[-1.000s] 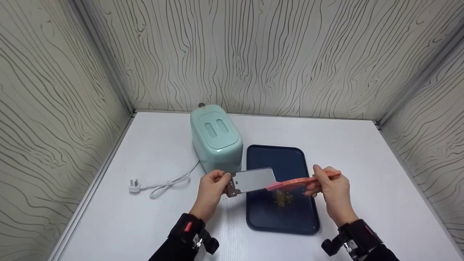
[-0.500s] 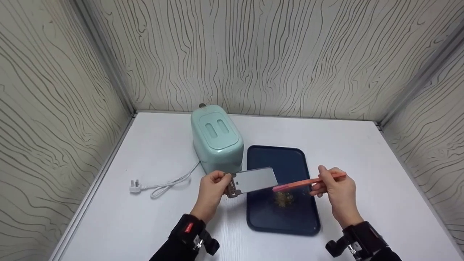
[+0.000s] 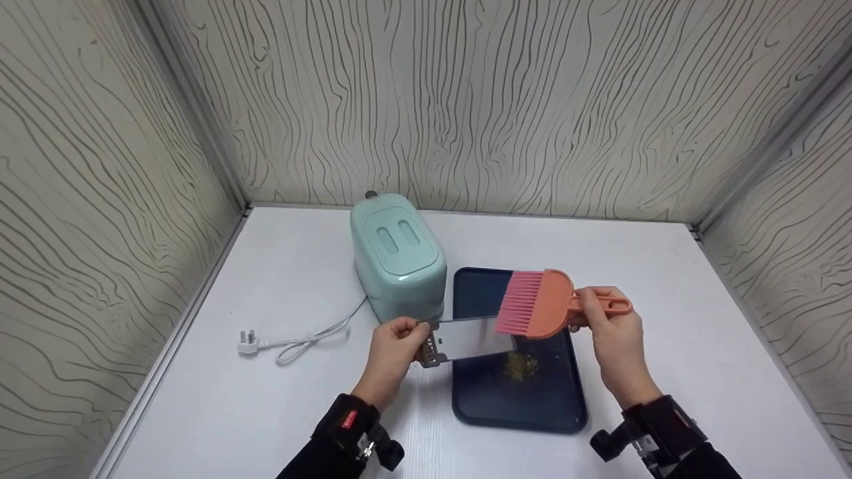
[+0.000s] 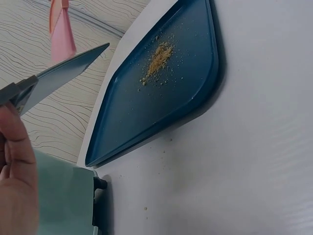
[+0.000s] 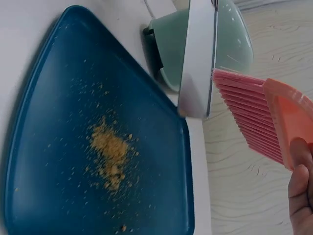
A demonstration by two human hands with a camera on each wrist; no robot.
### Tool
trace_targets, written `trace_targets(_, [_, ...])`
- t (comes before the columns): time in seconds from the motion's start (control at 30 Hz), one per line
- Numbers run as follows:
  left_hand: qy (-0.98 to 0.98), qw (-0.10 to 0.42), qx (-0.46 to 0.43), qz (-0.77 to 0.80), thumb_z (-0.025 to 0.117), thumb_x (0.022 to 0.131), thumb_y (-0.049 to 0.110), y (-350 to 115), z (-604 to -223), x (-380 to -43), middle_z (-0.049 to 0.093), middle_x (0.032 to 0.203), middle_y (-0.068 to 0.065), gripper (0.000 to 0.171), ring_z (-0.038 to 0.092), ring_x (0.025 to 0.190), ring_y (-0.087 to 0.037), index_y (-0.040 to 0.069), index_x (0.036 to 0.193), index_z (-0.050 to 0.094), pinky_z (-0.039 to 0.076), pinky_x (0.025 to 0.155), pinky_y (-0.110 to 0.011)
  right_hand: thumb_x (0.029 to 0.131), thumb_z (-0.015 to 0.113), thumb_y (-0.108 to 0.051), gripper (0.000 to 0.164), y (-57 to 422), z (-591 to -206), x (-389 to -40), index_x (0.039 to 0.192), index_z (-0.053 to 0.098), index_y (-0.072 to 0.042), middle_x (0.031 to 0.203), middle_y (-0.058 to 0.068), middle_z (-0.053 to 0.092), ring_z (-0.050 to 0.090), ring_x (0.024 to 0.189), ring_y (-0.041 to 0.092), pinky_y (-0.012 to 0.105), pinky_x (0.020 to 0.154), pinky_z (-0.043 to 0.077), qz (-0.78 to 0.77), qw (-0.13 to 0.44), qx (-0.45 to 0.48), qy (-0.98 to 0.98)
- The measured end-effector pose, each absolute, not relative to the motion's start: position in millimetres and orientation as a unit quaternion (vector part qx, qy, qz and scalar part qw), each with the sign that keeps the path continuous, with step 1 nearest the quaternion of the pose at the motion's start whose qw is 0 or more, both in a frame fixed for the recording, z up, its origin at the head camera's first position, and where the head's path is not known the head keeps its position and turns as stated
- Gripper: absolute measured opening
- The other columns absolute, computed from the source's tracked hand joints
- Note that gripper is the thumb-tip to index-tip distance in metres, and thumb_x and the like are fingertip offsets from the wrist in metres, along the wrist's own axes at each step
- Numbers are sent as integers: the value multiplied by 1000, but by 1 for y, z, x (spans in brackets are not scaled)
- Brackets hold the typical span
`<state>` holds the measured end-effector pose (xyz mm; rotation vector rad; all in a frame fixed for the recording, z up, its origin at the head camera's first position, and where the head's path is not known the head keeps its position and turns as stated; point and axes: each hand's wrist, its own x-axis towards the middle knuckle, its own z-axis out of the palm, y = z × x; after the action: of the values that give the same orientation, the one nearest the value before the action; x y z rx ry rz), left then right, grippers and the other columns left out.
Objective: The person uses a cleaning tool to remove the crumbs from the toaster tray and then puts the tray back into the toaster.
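Note:
My left hand point(image 3: 393, 352) pinches the grey handle end of a flat metal crumb tray point(image 3: 469, 338), its plate held tilted over the left part of a dark blue tray point(image 3: 519, 412). In my right hand point(image 3: 616, 346) is the handle of an orange hand brush point(image 3: 552, 303). Its pink bristles point(image 5: 247, 112) are at the free end of the crumb tray; whether they touch it I cannot tell. Below, a small heap of brown crumbs point(image 5: 110, 149) lies on the blue tray, with loose bits scattered round it.
A mint-green toaster point(image 3: 399, 256) stands behind my left hand, beside the blue tray. Its white cord and plug point(image 3: 248, 342) lie to the left on the white table point(image 3: 665, 279). A few crumbs point(image 4: 145, 209) dot the table near the tray. Patterned walls point(image 3: 466, 100) enclose the table.
My right hand has turned the brush from edge-on to flat-side up and raised its bristles along the crumb tray's end. The crumb tray has tipped and dropped slightly in my left hand.

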<state>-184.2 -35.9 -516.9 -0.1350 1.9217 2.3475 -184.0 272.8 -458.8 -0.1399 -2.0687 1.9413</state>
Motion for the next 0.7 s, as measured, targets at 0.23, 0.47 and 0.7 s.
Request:
trace_targets(0.23, [633, 62, -51, 770, 68, 93, 9, -33, -514, -185, 63, 70, 2, 14, 58, 59, -8, 2, 82, 62, 52, 56, -23, 104, 60, -18, 26, 249, -445, -189, 119, 55, 2, 88, 7, 70, 66, 74, 16, 28, 69, 57, 689, 102, 7, -718])
trace_targets(0.47, [641, 68, -43, 763, 68, 91, 9, -29, -515, -185, 61, 66, 4, 16, 55, 58, -6, 4, 78, 62, 50, 55, -21, 104, 60, -16, 23, 228, -442, -193, 119, 55, 1, 94, 13, 71, 69, 80, 21, 32, 73, 59, 694, 51, 38, -717])
trace_targets(0.7, [643, 76, -43, 761, 69, 92, 10, -30, -515, -185, 60, 65, 5, 17, 54, 58, -6, 4, 78, 62, 48, 54, -21, 105, 60, -19, 24, 215, -443, -197, 117, 55, 1, 96, 18, 71, 71, 81, 25, 38, 76, 60, 703, 22, 66, -708])
